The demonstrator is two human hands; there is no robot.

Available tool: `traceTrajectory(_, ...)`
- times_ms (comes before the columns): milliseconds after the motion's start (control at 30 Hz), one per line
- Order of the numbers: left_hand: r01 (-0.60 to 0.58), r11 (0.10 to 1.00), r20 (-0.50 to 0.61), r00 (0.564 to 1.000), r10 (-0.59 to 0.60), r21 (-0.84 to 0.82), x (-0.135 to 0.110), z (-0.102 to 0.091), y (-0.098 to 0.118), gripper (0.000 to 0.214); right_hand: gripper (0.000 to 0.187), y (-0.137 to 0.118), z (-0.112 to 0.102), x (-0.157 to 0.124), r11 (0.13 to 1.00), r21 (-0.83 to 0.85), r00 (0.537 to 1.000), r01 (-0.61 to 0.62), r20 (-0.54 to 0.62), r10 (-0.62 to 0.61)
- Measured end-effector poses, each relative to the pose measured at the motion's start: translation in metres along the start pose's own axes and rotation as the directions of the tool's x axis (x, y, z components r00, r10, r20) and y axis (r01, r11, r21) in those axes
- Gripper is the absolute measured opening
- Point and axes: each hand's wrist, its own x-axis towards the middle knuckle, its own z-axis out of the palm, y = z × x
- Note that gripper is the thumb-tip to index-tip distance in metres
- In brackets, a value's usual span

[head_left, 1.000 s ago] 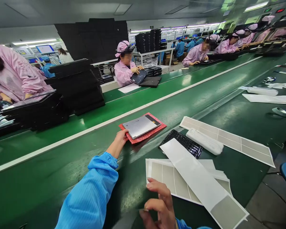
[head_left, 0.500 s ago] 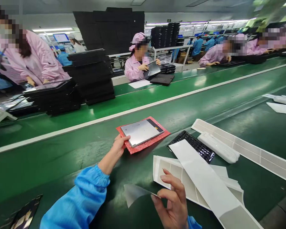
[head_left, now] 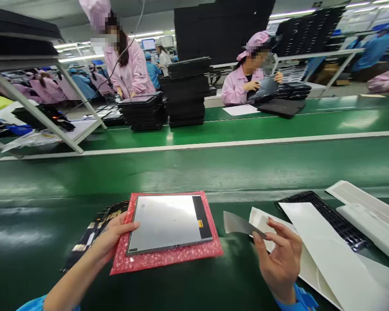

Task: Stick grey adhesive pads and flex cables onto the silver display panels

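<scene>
Here's the right hand (head_left: 280, 263), thumb and fingers pinching a thin grey film sheet (head_left: 240, 224) by one corner, the sheet sticking out to the left over the bench. The left hand (head_left: 112, 235) is well apart from it, its fingertips (head_left: 132, 225) lying across the left edge of a silver-backed display panel (head_left: 165, 223); from this angle, I can't tell if it's gripping the panel or just steadying it. That panel sits flat on a red bubble pad (head_left: 167, 262), right in the middle of the green conveyor bench (head_left: 194, 172).

Just under the left wrist, a dark stack of strips with gold patches (head_left: 95, 231) peeks out beside the pad. Over to the right, a white liner sheet (head_left: 262, 220) sits near the right hand, with a long white strip (head_left: 330, 255) lying across it. Past those come a black grid tray (head_left: 324, 211), a white foam block (head_left: 369, 229) and a white slotted sheet (head_left: 353, 194).

Across the line, a co-worker in a pink smock (head_left: 243, 84) has both hands on a dark panel (head_left: 262, 90), with stacks of black trays (head_left: 186, 93) off to that person's side. Further left, a second person in pink (head_left: 126, 65) stands at another stack, beside a metal shelf (head_left: 35, 108).
</scene>
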Motion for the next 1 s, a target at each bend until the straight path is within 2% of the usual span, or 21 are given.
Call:
traceTrajectory(67, -0.046, 0.998, -0.021, 0.999, 0.047, 0.039, -0.024, -0.012, 0.011, 0.054, 0.013, 0.001, 0.004, 0.005, 0.998, -0.05, 0.999, 0.033, -0.028, -0.035)
traceTrajectory(133, -0.079, 0.994, -0.039, 0.996, 0.082, 0.079, -0.049, -0.015, 0.027, 0.055, 0.015, 0.003, 0.007, 0.008, 0.994, -0.089, 0.996, 0.062, -0.054, -0.067)
traceTrajectory(300, -0.052, 0.993, -0.092, 0.994, 0.062, 0.104, -0.111, -0.017, 0.068, 0.054, 0.016, 0.011, 0.011, 0.01, 0.985, -0.158, 0.992, 0.076, -0.083, -0.09)
traceTrajectory(400, -0.101, 0.994, -0.176, 0.978, 0.109, 0.048, -0.125, -0.036, 0.085, 0.046, 0.018, 0.014, 0.011, 0.011, 0.981, -0.176, 0.99, 0.085, -0.093, -0.103)
traceTrajectory(467, -0.088, 0.996, -0.184, 0.979, 0.086, -0.003, -0.112, -0.042, 0.095, 0.043, 0.018, 0.015, 0.012, 0.011, 0.983, -0.162, 0.991, 0.09, -0.088, -0.105)
traceTrajectory(533, -0.025, 0.998, -0.118, 0.993, 0.017, -0.062, -0.081, -0.032, 0.106, 0.037, 0.018, 0.015, 0.013, 0.011, 0.987, -0.136, 0.993, 0.081, -0.072, -0.092)
traceTrajectory(600, 0.098, 0.992, 0.026, 0.995, -0.096, -0.079, -0.04, -0.002, 0.11, 0.029, 0.02, 0.014, 0.014, 0.01, 0.991, -0.119, 0.995, 0.066, -0.066, -0.074)
traceTrajectory(633, 0.157, 0.986, 0.135, 0.98, -0.149, -0.048, -0.019, 0.019, 0.109, 0.028, 0.02, 0.014, 0.013, 0.009, 0.991, -0.116, 0.996, 0.062, -0.062, -0.069)
traceTrajectory(667, 0.228, 0.973, 0.24, 0.944, -0.227, 0.021, 0.0, 0.041, 0.105, 0.028, 0.021, 0.013, 0.013, 0.009, 0.992, -0.115, 0.996, 0.059, -0.057, -0.065)
traceTrajectory(700, 0.287, 0.951, 0.344, 0.887, -0.31, 0.117, 0.018, 0.063, 0.097, 0.03, 0.02, 0.012, 0.012, 0.009, 0.992, -0.114, 0.997, 0.054, -0.054, -0.061)
traceTrajectory(733, 0.289, 0.931, 0.437, 0.824, -0.361, 0.225, 0.032, 0.083, 0.086, 0.034, 0.02, 0.011, 0.012, 0.009, 0.992, -0.112, 0.997, 0.048, -0.053, -0.055)
traceTrajectory(767, 0.236, 0.91, 0.519, 0.76, -0.391, 0.34, 0.043, 0.101, 0.074, 0.038, 0.02, 0.011, 0.011, 0.009, 0.993, -0.109, 0.997, 0.038, -0.056, -0.044)
traceTrajectory(833, 0.062, 0.858, 0.608, 0.679, -0.411, 0.51, 0.059, 0.126, 0.046, 0.038, 0.021, 0.009, 0.009, 0.009, 0.995, -0.102, 0.998, 0.0, -0.066, -0.007)
traceTrajectory(900, -0.045, 0.803, 0.624, 0.656, -0.425, 0.594, 0.069, 0.138, 0.022, 0.035, 0.022, 0.008, 0.008, 0.009, 0.994, -0.096, 0.997, -0.041, -0.072, 0.035)
traceTrajectory(1000, -0.068, 0.759, 0.597, 0.664, -0.449, 0.647, 0.081, 0.142, 0.006, 0.035, 0.021, 0.005, 0.006, 0.009, 0.994, -0.082, 0.997, -0.066, -0.047, 0.063)
